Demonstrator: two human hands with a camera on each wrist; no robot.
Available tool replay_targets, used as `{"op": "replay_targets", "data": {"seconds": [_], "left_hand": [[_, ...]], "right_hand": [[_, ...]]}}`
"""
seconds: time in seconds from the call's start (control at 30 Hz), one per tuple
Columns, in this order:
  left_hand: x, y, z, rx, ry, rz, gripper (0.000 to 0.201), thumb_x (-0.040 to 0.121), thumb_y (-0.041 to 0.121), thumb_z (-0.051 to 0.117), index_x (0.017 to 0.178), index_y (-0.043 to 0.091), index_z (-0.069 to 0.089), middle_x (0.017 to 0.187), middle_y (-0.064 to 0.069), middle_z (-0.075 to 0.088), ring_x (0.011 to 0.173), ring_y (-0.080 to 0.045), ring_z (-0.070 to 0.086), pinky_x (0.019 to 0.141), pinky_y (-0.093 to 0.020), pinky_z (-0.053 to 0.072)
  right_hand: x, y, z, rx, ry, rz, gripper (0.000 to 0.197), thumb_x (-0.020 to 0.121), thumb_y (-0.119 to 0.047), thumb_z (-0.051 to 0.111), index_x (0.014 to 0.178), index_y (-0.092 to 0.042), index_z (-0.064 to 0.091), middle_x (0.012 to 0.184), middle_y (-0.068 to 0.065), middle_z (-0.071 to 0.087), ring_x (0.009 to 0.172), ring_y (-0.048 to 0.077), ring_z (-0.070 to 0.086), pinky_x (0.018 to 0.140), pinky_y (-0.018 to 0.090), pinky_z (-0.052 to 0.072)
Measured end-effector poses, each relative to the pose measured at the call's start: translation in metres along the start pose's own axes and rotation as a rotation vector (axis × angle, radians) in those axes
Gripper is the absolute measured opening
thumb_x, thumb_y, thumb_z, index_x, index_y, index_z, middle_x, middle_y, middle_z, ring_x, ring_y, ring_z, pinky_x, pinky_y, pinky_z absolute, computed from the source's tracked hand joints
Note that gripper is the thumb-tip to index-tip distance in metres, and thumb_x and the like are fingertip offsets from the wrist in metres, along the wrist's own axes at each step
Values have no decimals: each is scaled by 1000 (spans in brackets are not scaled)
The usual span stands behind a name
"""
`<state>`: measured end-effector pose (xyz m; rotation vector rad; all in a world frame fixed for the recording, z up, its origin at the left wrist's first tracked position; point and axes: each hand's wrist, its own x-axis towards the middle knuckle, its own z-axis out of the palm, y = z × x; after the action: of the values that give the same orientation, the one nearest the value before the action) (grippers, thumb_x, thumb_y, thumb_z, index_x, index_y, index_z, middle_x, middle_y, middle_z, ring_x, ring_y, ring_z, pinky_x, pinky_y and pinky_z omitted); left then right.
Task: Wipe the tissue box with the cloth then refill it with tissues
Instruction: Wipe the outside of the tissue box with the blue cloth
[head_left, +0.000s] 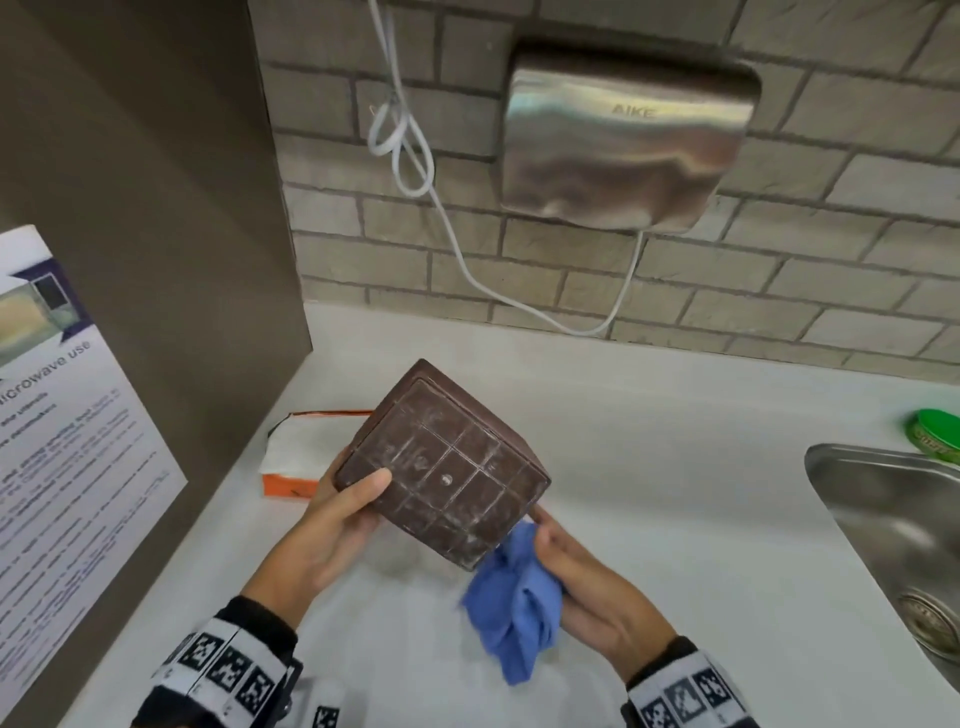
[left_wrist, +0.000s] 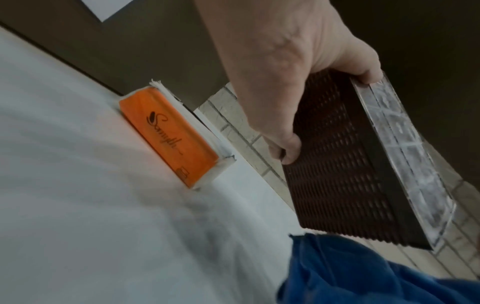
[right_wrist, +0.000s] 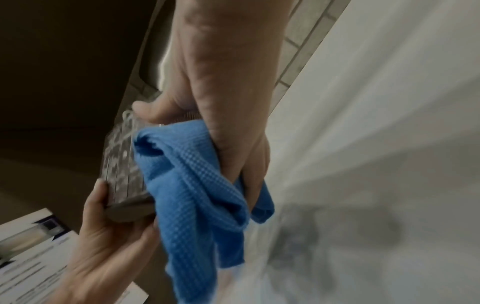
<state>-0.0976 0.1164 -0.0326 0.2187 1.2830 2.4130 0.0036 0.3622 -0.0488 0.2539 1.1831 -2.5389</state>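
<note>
A brown cube tissue box (head_left: 444, 470) (left_wrist: 345, 164) is held tilted above the white counter, its dusty gridded underside facing me. My left hand (head_left: 337, 512) (left_wrist: 298, 86) grips its left edge, thumb on the gridded face. My right hand (head_left: 576, 577) (right_wrist: 228, 115) holds a bunched blue cloth (head_left: 514, 597) (right_wrist: 197, 185) (left_wrist: 363, 273) against the box's lower right corner; the box (right_wrist: 122, 164) shows behind the cloth. An orange pack of white tissues (head_left: 296, 452) (left_wrist: 166, 139) lies on the counter behind the box, to the left.
A brown cabinet side with a paper notice (head_left: 67, 441) stands on the left. A steel sink (head_left: 893, 530) lies at the right with a green-lidded tub (head_left: 935, 431) behind it. A steel hand dryer (head_left: 623, 140) and its white cable (head_left: 410, 156) hang on the brick wall.
</note>
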Motion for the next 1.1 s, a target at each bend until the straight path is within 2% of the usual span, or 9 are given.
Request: {"op": "replay_targets", "data": {"seconds": [0.1, 0.27, 0.37, 0.47, 0.57, 0.73, 0.9, 1.0, 1.1], "left_hand": [[-4, -4, 8, 2, -43, -16, 43, 70, 16, 81, 112, 22, 74, 116, -8, 73, 105, -21, 70, 85, -33, 59], [-1, 2, -13, 205, -123, -86, 117, 44, 32, 99, 144, 19, 40, 143, -11, 54, 123, -23, 60, 95, -37, 53], [2, 15, -22, 389, -159, -91, 130, 44, 39, 98, 150, 40, 23, 153, 18, 37, 139, -13, 42, 112, -41, 38], [7, 22, -13, 536, -232, -130, 128, 48, 29, 97, 150, 44, 21, 151, 18, 39, 138, -5, 42, 107, -28, 44], [12, 19, -3, 616, -194, -143, 119, 47, 22, 97, 146, 39, 34, 138, 9, 56, 121, -6, 60, 93, -20, 52], [15, -5, -9, 660, -45, -70, 114, 56, 12, 95, 148, 35, 31, 143, 10, 50, 131, -9, 51, 109, -34, 44], [19, -17, -14, 686, -10, -5, 106, 57, 6, 93, 138, 41, 33, 136, 22, 45, 121, 13, 50, 95, -13, 48], [22, -24, -19, 722, -36, -11, 113, 54, 10, 95, 143, 36, 31, 139, 18, 43, 126, 5, 48, 98, -15, 47], [23, -32, -20, 713, -47, -40, 111, 57, 7, 94, 145, 31, 31, 139, 12, 46, 126, -2, 51, 94, -14, 50]], "right_hand": [[4, 3, 18, -83, -42, 2, 88, 67, -22, 86, 141, -12, 39, 140, 17, 52, 126, 34, 52, 97, 40, 50], [4, -10, 17, -241, 14, -28, 83, 65, -13, 85, 136, -11, 43, 130, 18, 60, 119, 35, 58, 94, 41, 52], [1, -19, 11, -402, 28, -78, 79, 73, -1, 78, 138, -21, 38, 131, 16, 59, 119, 34, 58, 92, 38, 53], [0, -25, 8, -501, 41, -80, 83, 74, 11, 72, 139, -28, 36, 132, 12, 58, 118, 30, 60, 89, 34, 54], [2, -30, 6, -568, 53, -75, 86, 75, 7, 73, 140, -32, 33, 134, 7, 57, 119, 25, 60, 95, 37, 53], [6, -53, -5, -807, 233, -124, 106, 75, -6, 78, 146, -46, 10, 141, -2, 48, 122, 20, 56, 100, 40, 49], [0, -86, 13, -1119, 361, -401, 63, 92, -23, 60, 145, -32, 29, 125, -2, 61, 99, 18, 67, 76, 20, 54], [9, -91, 33, -1339, 267, -419, 49, 97, -32, 51, 143, -24, 37, 136, 1, 56, 110, 22, 63, 94, 34, 50], [30, -65, 39, -1589, 22, -337, 37, 97, -29, 50, 134, -26, 52, 139, -12, 51, 128, 10, 45, 110, 23, 27]]}}
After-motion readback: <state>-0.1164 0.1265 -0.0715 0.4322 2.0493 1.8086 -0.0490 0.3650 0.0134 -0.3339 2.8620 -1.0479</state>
